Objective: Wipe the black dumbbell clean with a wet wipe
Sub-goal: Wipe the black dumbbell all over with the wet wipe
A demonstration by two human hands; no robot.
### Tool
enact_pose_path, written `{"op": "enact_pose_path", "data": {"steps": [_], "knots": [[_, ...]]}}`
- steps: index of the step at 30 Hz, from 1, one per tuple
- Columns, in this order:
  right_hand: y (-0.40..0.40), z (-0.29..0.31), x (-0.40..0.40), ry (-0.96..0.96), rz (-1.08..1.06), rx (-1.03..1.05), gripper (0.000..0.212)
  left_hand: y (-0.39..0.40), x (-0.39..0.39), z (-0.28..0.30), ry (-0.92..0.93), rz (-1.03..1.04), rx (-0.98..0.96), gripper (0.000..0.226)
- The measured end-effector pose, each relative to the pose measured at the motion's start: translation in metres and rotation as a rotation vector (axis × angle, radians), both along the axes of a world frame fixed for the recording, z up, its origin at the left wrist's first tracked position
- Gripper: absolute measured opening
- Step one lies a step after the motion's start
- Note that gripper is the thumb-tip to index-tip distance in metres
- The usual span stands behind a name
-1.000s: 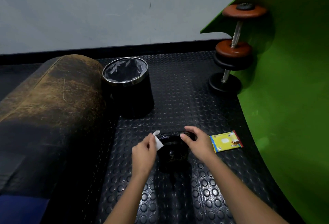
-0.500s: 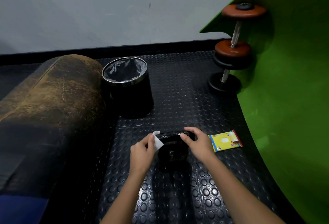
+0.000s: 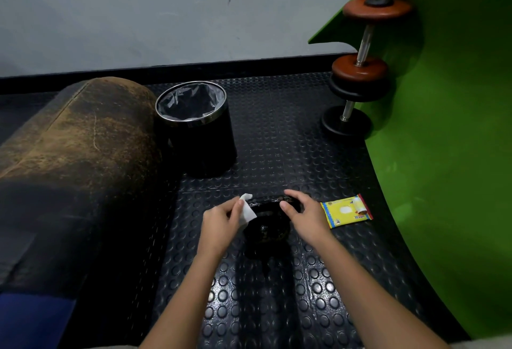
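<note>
Here, in the head view, the black dumbbell (image 3: 266, 224) stands on end on the studded rubber floor (image 3: 277, 307), about midway between the padded bench (image 3: 77, 160) and the green mat (image 3: 443, 168). The left hand (image 3: 221, 224) pinches a white wet wipe (image 3: 247, 211) against the top plate's left edge; the right hand (image 3: 306, 214) curls its fingers over the right edge, steadying it. Risks, as I judge them — a hard sideways stroke could tip or roll the upended weight toward the wipe packet (image 3: 346, 211), and a damp rim may slip under the bracing fingers. The wipe is small, so it could bunch up — leaving grime behind.
</note>
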State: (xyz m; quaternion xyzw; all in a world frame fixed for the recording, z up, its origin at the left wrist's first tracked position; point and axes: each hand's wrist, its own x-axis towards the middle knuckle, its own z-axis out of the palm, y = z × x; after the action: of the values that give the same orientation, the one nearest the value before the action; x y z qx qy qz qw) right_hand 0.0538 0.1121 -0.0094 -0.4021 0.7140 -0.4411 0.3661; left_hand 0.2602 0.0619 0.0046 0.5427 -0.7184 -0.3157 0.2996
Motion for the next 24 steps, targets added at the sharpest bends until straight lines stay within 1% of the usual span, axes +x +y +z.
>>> {"op": "enact_pose_path", "data": {"steps": [3,5,9,11,14,16,18,20,22,24], "knots": [[0.0,-0.005,0.002,0.0,-0.016,-0.016,0.032,0.0,-0.004,0.005,-0.042,-0.06,-0.035,0.024],[0.0,-0.007,0.003,-0.007,-0.022,-0.034,0.033,-0.003,-0.002,0.004,-0.035,-0.082,-0.012,0.026],[0.002,-0.006,0.003,0.004,-0.022,-0.022,0.034,-0.008,0.006,-0.002,0.031,-0.008,0.086,0.033],[0.002,-0.004,0.003,0.006,-0.021,-0.015,0.034,-0.005,0.007,-0.005,0.025,0.027,0.103,0.035],[0.003,-0.002,0.003,0.007,-0.025,-0.015,0.033,-0.001,0.003,-0.001,-0.048,0.011,0.02,0.028],[0.003,-0.004,0.003,0.002,-0.034,-0.012,0.034,0.001,-0.003,0.005,-0.101,-0.042,-0.05,0.026],[0.003,-0.005,0.004,-0.003,-0.052,-0.006,0.037,0.0,-0.011,0.01,-0.156,-0.102,-0.114,0.027],[0.004,-0.005,0.004,-0.018,-0.074,-0.002,0.041,-0.002,-0.017,0.014,-0.215,-0.15,-0.163,0.023],[0.004,-0.003,0.004,-0.019,-0.08,0.006,0.042,-0.003,-0.02,0.016,-0.214,-0.171,-0.171,0.022],[0.004,-0.002,0.003,-0.023,-0.076,0.02,0.042,-0.004,-0.016,0.015,-0.146,-0.142,-0.11,0.024]]}}
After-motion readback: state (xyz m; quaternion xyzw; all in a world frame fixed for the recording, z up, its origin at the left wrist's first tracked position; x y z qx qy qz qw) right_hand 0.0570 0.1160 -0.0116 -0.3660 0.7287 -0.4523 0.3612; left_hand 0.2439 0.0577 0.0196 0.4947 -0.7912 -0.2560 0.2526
